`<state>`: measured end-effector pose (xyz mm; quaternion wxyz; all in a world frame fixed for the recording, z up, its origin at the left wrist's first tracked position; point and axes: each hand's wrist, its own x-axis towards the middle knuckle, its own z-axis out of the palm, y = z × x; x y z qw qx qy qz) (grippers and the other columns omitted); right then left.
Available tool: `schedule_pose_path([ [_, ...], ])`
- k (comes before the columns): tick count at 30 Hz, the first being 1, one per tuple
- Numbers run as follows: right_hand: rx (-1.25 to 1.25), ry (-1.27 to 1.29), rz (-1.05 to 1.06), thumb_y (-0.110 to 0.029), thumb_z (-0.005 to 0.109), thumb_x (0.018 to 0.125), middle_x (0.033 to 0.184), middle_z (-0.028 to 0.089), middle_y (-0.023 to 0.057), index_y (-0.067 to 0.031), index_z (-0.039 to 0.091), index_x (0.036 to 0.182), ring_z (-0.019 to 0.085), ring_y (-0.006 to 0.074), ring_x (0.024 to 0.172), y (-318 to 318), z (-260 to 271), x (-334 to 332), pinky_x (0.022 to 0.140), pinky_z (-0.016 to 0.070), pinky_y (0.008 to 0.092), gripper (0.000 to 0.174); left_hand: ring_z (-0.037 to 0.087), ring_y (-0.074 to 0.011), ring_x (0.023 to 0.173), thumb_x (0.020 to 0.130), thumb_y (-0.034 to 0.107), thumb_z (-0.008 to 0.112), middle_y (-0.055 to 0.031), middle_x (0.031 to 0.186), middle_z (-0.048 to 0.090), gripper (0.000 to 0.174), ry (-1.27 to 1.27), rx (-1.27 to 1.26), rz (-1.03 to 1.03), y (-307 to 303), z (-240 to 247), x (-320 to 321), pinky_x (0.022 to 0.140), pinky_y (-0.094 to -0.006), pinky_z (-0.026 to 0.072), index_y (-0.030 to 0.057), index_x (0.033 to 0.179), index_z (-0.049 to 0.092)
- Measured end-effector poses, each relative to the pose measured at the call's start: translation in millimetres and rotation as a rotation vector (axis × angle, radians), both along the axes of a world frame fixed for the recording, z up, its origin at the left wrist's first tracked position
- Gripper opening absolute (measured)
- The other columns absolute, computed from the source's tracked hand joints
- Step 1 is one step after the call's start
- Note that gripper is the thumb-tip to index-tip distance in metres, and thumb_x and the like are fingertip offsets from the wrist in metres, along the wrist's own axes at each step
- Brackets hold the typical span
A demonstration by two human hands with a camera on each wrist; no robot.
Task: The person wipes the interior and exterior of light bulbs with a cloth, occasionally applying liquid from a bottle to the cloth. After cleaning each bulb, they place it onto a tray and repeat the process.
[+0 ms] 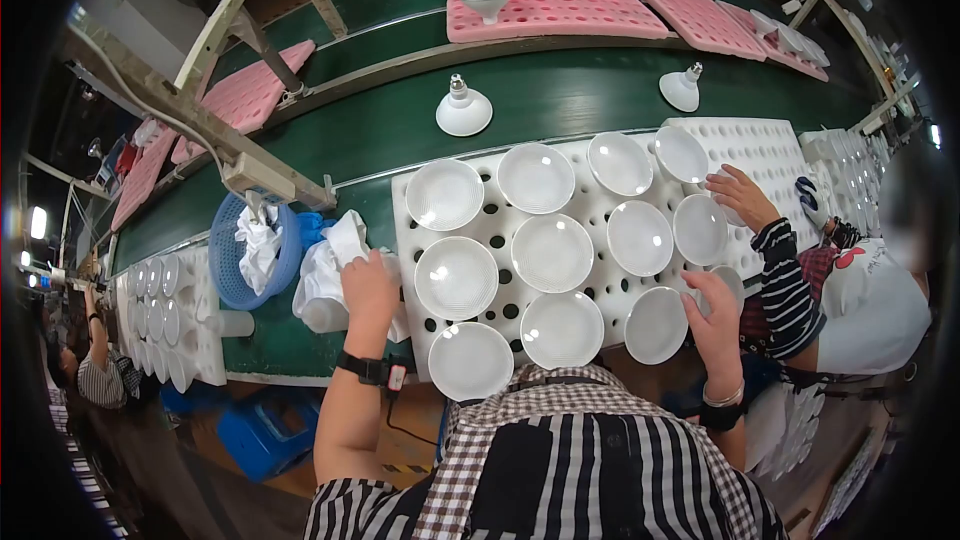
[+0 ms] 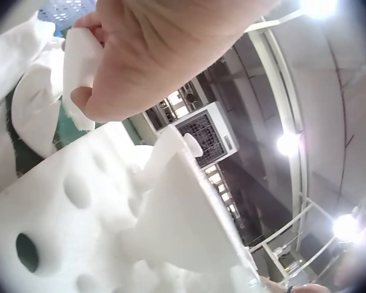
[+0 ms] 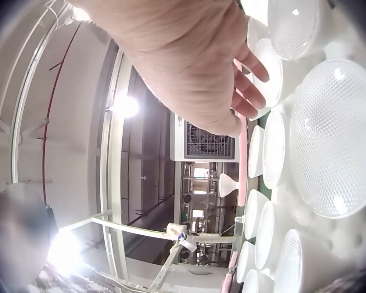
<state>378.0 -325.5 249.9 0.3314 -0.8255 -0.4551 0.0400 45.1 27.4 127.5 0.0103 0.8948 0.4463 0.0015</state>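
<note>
My left hand [image 1: 370,295] pinches a white, cloth-like piece [image 2: 80,70] between thumb and fingers, beside a crumpled white cloth [image 1: 345,240] left of the foam tray. My right hand [image 1: 715,325] is at the right part of the tray, fingers loosely spread beside a reflector bulb [image 1: 727,285] that it partly hides. Rows of white reflector bulbs [image 1: 555,253] stand lens up in the white foam tray [image 1: 410,210]. In the right wrist view, the fingers [image 3: 251,97] hang near the bulb faces, with a large textured lens [image 3: 335,137] to their right.
A blue basket [image 1: 225,250] holding white cloth stands at left. Two bulbs [image 1: 463,112] sit base up on the green belt [image 1: 560,90]. Pink foam trays [image 1: 560,15] lie behind it. Another person's hand [image 1: 745,197] reaches over the tray's right end. A blue stool [image 1: 262,430] is below.
</note>
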Motion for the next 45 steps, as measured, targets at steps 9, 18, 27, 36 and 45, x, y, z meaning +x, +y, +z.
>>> schedule_pose_path([
  [9,0.003,0.252,0.094,0.0,0.062,0.083,0.096,0.065,0.0118,-0.0014,0.064,0.111,0.062,0.0242,0.088,43.1,18.7,1.1,0.08,0.0479,0.0322,0.028,0.058,-0.042,0.091,0.08,0.014,0.057,-0.0245,0.107,0.057,0.045,-0.217,-0.038,0.082,-2.4,46.1,10.5,0.08,-0.0504,0.0483,0.0043,0.124,0.054],
  [18,-0.128,-0.219,0.53,-0.019,0.061,0.088,0.104,0.057,0.0151,-0.0094,0.046,0.136,0.06,0.0319,0.091,308.7,-4.7,23.4,0.082,0.0494,0.0392,0.051,0.057,-0.0432,0.095,0.081,0.021,0.063,-0.026,0.122,0.051,0.053,-0.271,-0.193,-0.032,-22.7,3.3,34.2,0.08,-0.0483,0.0486,0.0106,0.131,0.051],
  [27,-0.186,-0.609,0.51,-0.013,0.059,0.087,0.106,0.056,0.0195,-0.0156,0.049,0.136,0.063,0.0321,0.088,487.0,-62.8,-6.3,0.077,0.0532,0.0401,0.05,0.055,-0.0405,0.092,0.078,0.02,0.064,-0.0299,0.132,0.043,0.059,-0.261,-0.162,0.006,-30.8,-17.2,36.1,0.078,-0.0454,0.0465,0.0099,0.134,0.049],
  [36,-0.209,-0.675,0.67,-0.01,0.061,0.082,0.088,0.067,0.0109,-0.0082,0.068,0.09,0.065,0.0298,0.088,521.3,-86.9,1.7,0.077,0.0525,0.0403,0.011,0.052,-0.0379,0.096,0.079,0.02,0.067,-0.0274,0.132,0.044,0.055,-0.339,-0.154,0.056,-32.5,-21.0,38.7,0.08,-0.0447,0.0449,0.0107,0.132,0.052],
  [45,-0.019,0.079,0.425,-0.022,0.074,0.079,0.076,0.065,0.0079,-0.0032,0.068,0.102,0.063,0.0198,0.071,372.8,21.6,-17.3,0.064,0.0503,0.0322,0.03,0.046,-0.0394,0.12,0.087,0.011,0.054,-0.0249,0.131,0.047,0.046,-0.822,-0.235,0.225,-16.9,11.5,14.2,0.104,-0.0441,0.0354,0.0024,0.132,0.051],
])
